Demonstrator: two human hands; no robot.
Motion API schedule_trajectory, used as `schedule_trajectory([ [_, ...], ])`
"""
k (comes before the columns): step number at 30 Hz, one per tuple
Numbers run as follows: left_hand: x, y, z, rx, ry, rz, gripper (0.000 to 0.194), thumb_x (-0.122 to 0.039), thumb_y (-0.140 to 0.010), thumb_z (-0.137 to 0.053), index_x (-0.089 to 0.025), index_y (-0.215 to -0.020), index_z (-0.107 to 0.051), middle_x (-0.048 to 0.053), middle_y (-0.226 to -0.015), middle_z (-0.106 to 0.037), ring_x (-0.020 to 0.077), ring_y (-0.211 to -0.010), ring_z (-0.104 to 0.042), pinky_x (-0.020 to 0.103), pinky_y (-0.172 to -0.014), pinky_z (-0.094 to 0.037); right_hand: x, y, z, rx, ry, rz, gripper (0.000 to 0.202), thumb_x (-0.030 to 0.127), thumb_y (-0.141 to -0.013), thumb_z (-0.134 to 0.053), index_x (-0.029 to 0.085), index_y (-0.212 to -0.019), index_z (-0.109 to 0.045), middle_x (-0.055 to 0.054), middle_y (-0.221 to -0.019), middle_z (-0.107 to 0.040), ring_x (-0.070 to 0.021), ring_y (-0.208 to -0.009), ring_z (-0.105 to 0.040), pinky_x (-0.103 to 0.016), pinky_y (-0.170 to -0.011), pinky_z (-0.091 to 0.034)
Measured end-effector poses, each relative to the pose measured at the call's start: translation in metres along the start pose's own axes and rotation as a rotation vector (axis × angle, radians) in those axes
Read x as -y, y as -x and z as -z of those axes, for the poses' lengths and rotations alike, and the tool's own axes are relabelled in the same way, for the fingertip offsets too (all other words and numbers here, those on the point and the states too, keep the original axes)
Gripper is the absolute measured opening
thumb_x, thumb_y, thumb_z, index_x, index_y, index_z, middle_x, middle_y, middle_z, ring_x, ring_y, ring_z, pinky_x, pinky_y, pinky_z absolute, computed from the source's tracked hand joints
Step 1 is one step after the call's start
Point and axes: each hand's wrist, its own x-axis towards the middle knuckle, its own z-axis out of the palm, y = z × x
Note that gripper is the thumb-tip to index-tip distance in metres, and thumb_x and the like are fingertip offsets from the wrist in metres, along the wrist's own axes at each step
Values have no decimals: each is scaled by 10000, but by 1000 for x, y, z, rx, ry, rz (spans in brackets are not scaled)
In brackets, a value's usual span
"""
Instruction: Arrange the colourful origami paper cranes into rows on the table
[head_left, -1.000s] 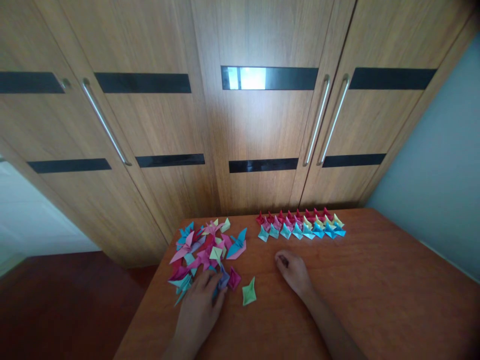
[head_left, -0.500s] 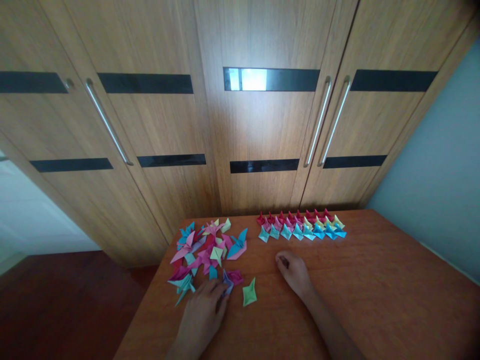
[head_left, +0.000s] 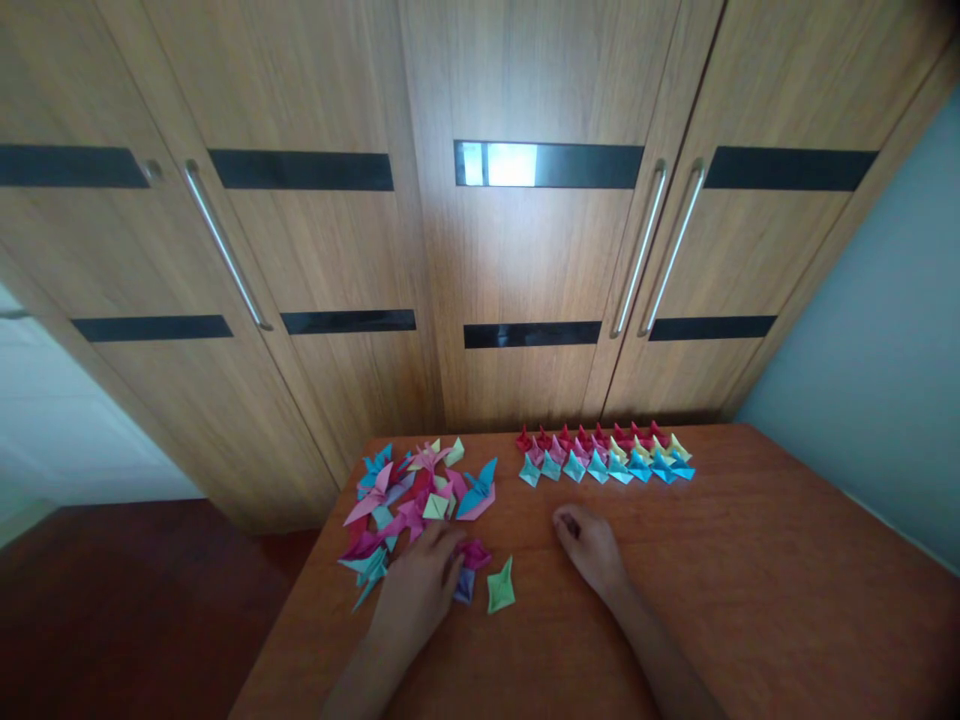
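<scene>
My left hand [head_left: 421, 578] is at the front of a loose pile of folded paper cranes [head_left: 411, 515], its fingers bent over the pile's near edge. Its fingertips touch or nearly touch a magenta paper piece [head_left: 475, 553]; whether they grip anything is hidden. Just right of the fingers lies a purple piece [head_left: 465, 585], and beside it a light green one [head_left: 501, 587]. My right hand [head_left: 589, 545] rests on the table with its fingers curled in, and nothing shows in it. Behind it stand neat rows of red, pink, yellow and blue paper pieces [head_left: 598, 465].
The brown wooden table [head_left: 750, 580] reaches back to a wooden wardrobe [head_left: 525, 260] with metal handles. A bluish wall [head_left: 885, 350] stands at the right. Dark red floor [head_left: 150, 600] shows at the left.
My left hand has moved slightly forward, from the purple piece towards the magenta one. The purple piece now lies nearer the green one. My right hand stays put, and the view has shifted a little.
</scene>
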Motion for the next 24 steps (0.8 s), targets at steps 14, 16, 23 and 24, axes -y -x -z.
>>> schedule_trajectory([
  [14, -10, 2, -2, 148, 37, -12, 281, -204, -882, -405, -276, -1033, -631, 26, -1007, -670, 187, -929, -615, 281, -811, -448, 3, 0, 2, 6, -23, -15, 219, 273, -805, -440, 215, -799, -651, -48, -801, -691, -196, -722, -624, -294, -699, -479],
  [16, -10, 2, -2, 157, 29, 3, 273, -206, -883, -404, -267, -1008, -639, 30, -991, -677, 188, -916, -619, 277, -797, -448, 2, 0, 2, 10, -20, -25, 218, 276, -807, -440, 218, -804, -650, -48, -804, -690, -198, -727, -624, -298, -705, -481],
  [23, -13, 4, -1, 177, 12, 43, 250, -195, -870, -419, -251, -933, -655, 32, -948, -681, 181, -908, -618, 261, -792, -439, 0, 1, 1, 0, -14, 3, 231, 300, -833, -432, 208, -796, -640, -47, -792, -683, -189, -713, -620, -286, -692, -472],
  [24, -13, 4, 0, 177, 13, 45, 249, -195, -870, -420, -252, -933, -654, 31, -950, -680, 181, -908, -619, 260, -787, -440, 0, 1, 1, -3, -14, 4, 229, 300, -833, -435, 206, -797, -640, -46, -790, -683, -188, -711, -620, -284, -687, -471],
])
